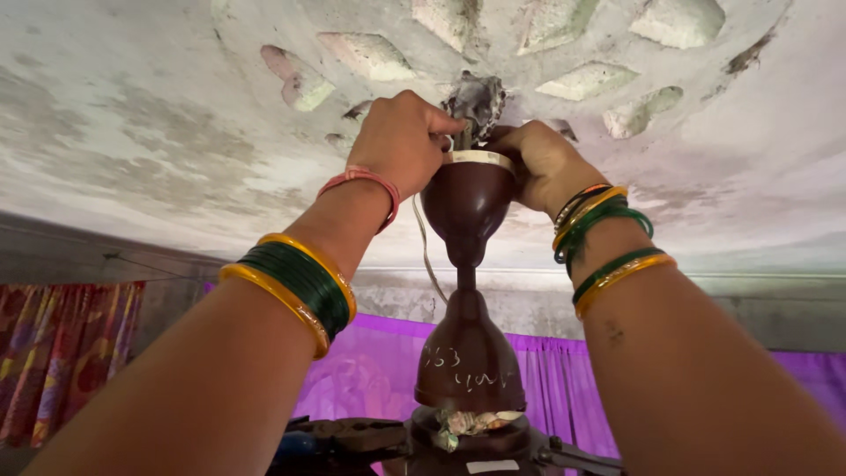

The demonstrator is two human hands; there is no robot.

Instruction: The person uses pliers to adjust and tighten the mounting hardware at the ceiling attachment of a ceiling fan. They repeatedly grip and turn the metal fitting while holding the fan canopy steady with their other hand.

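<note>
While I look up at the ceiling, my left hand point(401, 137) and right hand point(545, 163) are both closed on the brown fan canopy cup point(465, 198) at upper centre, with the fan motor point(467, 361) directly below at bottom centre.

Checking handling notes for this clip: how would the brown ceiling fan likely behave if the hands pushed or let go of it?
The ceiling fan looks rigid and probably heavy: solid brown canopy cups and a motor housing below. Both the left hand and right hand grip its top cup at the ceiling. Hung from one point, it would likely swing if pushed.
</note>
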